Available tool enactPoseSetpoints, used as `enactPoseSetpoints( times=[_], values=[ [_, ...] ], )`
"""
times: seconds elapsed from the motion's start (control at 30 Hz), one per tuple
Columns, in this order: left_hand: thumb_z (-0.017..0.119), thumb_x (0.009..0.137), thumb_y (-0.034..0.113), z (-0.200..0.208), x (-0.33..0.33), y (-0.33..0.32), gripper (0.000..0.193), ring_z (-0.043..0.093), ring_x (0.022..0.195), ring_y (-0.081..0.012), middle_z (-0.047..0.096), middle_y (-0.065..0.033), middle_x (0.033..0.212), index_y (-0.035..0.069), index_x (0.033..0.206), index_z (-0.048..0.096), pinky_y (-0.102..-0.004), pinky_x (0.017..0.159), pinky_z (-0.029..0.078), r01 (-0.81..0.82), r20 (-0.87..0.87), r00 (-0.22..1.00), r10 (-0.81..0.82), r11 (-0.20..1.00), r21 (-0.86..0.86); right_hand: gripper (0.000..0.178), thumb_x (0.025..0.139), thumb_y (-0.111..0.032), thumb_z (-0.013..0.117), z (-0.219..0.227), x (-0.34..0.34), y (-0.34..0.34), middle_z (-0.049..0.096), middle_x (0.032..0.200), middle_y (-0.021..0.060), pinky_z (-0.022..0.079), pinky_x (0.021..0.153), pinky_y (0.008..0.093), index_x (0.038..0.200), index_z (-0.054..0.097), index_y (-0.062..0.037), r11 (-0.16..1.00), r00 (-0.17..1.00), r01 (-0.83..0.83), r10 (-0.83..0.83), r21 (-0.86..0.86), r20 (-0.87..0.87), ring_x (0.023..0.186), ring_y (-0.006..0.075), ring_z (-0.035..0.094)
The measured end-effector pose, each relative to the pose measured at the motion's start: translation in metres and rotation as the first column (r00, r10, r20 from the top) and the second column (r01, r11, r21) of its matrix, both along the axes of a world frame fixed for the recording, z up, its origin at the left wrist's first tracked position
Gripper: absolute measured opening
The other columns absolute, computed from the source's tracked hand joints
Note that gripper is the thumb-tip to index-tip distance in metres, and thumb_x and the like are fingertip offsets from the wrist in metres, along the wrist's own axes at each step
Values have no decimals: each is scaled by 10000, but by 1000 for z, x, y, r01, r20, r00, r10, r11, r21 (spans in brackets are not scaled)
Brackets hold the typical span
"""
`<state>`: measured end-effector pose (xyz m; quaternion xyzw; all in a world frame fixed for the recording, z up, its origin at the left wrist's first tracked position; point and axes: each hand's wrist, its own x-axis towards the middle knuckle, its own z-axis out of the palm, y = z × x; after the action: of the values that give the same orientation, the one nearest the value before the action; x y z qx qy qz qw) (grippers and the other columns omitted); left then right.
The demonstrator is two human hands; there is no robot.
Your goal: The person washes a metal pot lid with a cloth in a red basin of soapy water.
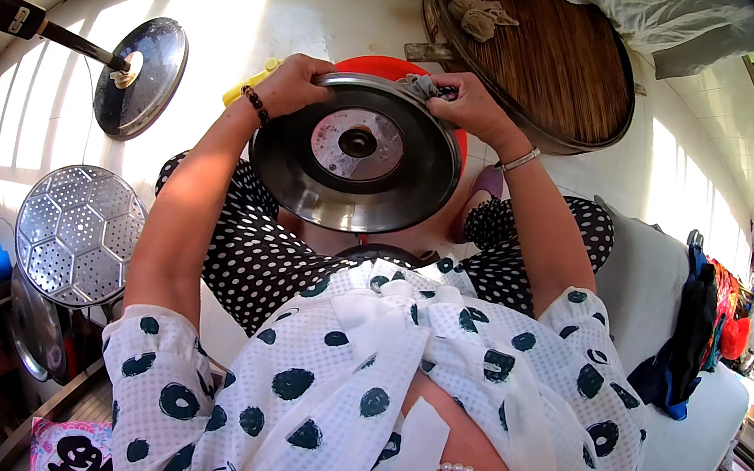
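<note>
A wide, shiny metal pot lid (290, 166) with a dark ring and a black centre knob is tilted between my knees. My left hand (293, 85) is closed on its far rim, thumb over the edge. At the right of that rim, my right hand (472, 108) pinches a small grey cloth (420, 87) against the metal. Partly hidden behind the lid is a red basin (377, 66). Something yellow (241, 89) lies on the floor beyond my left wrist.
A round, brown slatted wooden lid (554, 56) with a pale rag (479, 15) on it lies at the far right. On the left are a perforated metal steamer plate (80, 235) and a stand with a round black base (153, 79). A grey-white seat (642, 266) is at my right.
</note>
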<state>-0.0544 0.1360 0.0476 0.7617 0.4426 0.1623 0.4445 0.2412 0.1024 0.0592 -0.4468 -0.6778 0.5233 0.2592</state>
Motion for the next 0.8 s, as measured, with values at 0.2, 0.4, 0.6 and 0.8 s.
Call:
enactPoseSetpoints(
  times=[0.2, 0.4, 0.6, 0.8],
  values=[
    [581, 710, 42, 21, -8, -8, 263, 553, 628, -78, 643, -41, 679, -14, 949, 675, -252, 604, 475, -118, -28, 993, 116, 992, -44, 273, 899, -273, 594, 13, 12, 1, 531, 786, -67, 399, 737, 196, 936, 631, -6, 998, 998, -31, 28, -61, -53, 786, 33, 450],
    [568, 707, 8, 21, 3, -6, 271, 568, 649, -65, 639, -32, 702, -55, 956, 653, -221, 618, 485, -160, 27, 986, 162, 984, -77, 156, 834, -166, 650, 13, 21, 0, 617, 797, 11, 391, 808, 248, 870, 659, -14, 935, 998, 50, -60, 350, 16, 841, 119, 508],
    [587, 690, 17, 23, 25, -9, 257, 571, 618, -77, 648, -66, 678, -46, 927, 663, -242, 587, 479, -131, -24, 991, 132, 990, 42, 120, 736, -135, 697, 19, 5, -4, 650, 805, 15, 433, 746, 269, 828, 681, -59, 876, 959, 59, -183, 478, 217, 798, 164, 528],
    [600, 687, 28, 18, 53, -10, 220, 588, 596, -126, 650, -128, 684, -4, 892, 675, -272, 601, 485, -132, -55, 989, 140, 981, 140, 147, 703, -216, 675, 22, -19, 8, 656, 786, -14, 477, 708, 298, 801, 701, -110, 819, 916, 22, -247, 574, 317, 801, 182, 559]
  ],
)
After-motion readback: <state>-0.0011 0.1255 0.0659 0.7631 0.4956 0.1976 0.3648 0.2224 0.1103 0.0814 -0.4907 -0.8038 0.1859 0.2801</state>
